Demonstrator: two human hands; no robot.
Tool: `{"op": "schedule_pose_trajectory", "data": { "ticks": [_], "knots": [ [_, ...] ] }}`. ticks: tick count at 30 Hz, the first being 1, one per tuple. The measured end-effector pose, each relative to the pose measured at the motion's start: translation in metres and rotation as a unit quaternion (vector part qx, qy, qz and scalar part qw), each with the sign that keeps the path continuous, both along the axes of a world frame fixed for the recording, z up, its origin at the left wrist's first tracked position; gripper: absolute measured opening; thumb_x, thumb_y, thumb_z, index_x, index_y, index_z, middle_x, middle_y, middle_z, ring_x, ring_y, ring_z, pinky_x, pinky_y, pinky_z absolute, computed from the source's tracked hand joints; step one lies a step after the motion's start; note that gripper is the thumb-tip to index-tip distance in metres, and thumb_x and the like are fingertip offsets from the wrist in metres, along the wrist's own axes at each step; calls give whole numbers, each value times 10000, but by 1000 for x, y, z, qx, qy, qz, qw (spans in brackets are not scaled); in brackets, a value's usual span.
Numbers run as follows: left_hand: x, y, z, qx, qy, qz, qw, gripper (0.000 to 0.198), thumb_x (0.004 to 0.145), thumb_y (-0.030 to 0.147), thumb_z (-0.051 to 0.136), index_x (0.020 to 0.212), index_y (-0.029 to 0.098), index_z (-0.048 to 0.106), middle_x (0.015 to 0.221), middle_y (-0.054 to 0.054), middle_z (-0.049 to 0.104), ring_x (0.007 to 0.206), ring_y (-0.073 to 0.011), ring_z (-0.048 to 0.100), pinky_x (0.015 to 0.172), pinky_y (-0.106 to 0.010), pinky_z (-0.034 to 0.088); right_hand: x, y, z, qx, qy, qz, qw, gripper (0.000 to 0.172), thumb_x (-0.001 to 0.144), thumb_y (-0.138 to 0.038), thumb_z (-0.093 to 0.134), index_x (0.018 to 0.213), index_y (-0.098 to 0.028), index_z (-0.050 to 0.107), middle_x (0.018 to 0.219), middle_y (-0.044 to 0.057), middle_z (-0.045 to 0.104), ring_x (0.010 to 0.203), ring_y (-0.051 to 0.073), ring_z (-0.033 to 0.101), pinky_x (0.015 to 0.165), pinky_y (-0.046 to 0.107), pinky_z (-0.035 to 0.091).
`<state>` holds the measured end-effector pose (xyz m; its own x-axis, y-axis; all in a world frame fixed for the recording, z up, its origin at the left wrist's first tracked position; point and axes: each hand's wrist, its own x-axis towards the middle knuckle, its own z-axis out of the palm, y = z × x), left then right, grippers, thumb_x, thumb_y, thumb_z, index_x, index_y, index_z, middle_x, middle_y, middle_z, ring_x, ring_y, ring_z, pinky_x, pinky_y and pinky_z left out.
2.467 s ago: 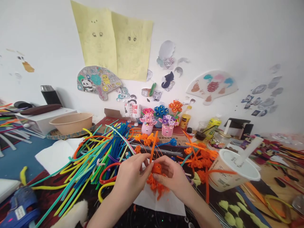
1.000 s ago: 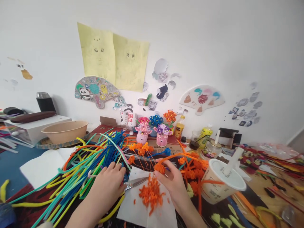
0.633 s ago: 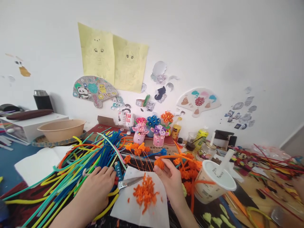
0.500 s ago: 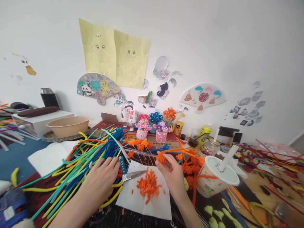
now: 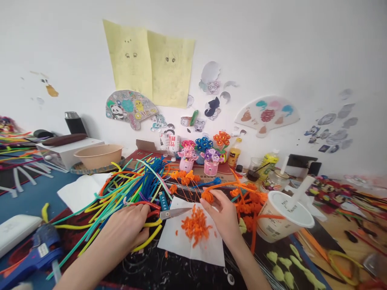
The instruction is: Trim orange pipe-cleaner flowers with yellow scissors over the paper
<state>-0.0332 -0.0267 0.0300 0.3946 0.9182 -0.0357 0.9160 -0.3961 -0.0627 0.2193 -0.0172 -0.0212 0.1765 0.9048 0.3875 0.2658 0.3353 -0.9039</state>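
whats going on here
A person is working with pipe cleaners at a crowded craft table. Their right hand pinches a small orange pipe-cleaner flower in its fingers. Their left hand lies by yellow pipe cleaners, beside scissors resting on a white paper sheet. A heap of orange pipe-cleaner clippings sits on the sheet. More orange flowers lie beyond it, near a lidded cup.
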Motion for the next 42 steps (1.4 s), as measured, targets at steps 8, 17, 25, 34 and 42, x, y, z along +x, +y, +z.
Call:
{"op": "schedule_pose_trajectory", "data": {
  "ticks": [8, 17, 25, 34, 42],
  "knots": [
    [-19, 6, -13, 69, -176, 15, 982, 198, 823, 381, 458, 935, 225, 508, 951, -62, 634, 807, -203, 631, 668, -281, 468, -3, -3, 1, 11, -38, -24, 999, 289, 795, -421, 616, 950, -178, 641, 1036, 122, 628, 945, 254, 597, 781, 346, 518],
    [26, 32, -25, 17, -318, -23, 948, 435, 731, 368, 585, 1088, 196, 408, 1111, -119, 561, 964, -250, 604, 769, -335, 477, -3, -1, -4, 19, -68, -61, 996, 287, 802, -392, 614, 990, -178, 648, 999, 116, 650, 899, 257, 616, 760, 358, 522],
    [52, 18, -41, -96, -341, 23, 935, 338, 791, 368, 542, 1079, 249, 413, 1058, -62, 633, 960, -237, 627, 758, -313, 453, -9, -12, 8, 59, -156, -97, 981, 227, 803, -350, 640, 974, -202, 638, 955, 87, 664, 822, 234, 623, 696, 321, 518],
    [52, 12, -36, -120, -298, 14, 947, 347, 778, 351, 524, 1074, 230, 390, 946, -50, 648, 984, -252, 636, 728, -290, 459, -13, -17, 10, 132, -222, -125, 958, 180, 824, -305, 630, 965, -196, 602, 915, 58, 641, 772, 197, 618, 694, 300, 523],
    [55, 7, -44, -122, -288, 15, 950, 394, 783, 457, 529, 1070, 223, 394, 965, -56, 643, 883, -259, 658, 673, -300, 451, -16, -18, 7, 141, -218, -118, 958, 153, 820, -270, 640, 940, -193, 583, 879, 40, 625, 774, 180, 604, 699, 273, 513]
  ]
}}
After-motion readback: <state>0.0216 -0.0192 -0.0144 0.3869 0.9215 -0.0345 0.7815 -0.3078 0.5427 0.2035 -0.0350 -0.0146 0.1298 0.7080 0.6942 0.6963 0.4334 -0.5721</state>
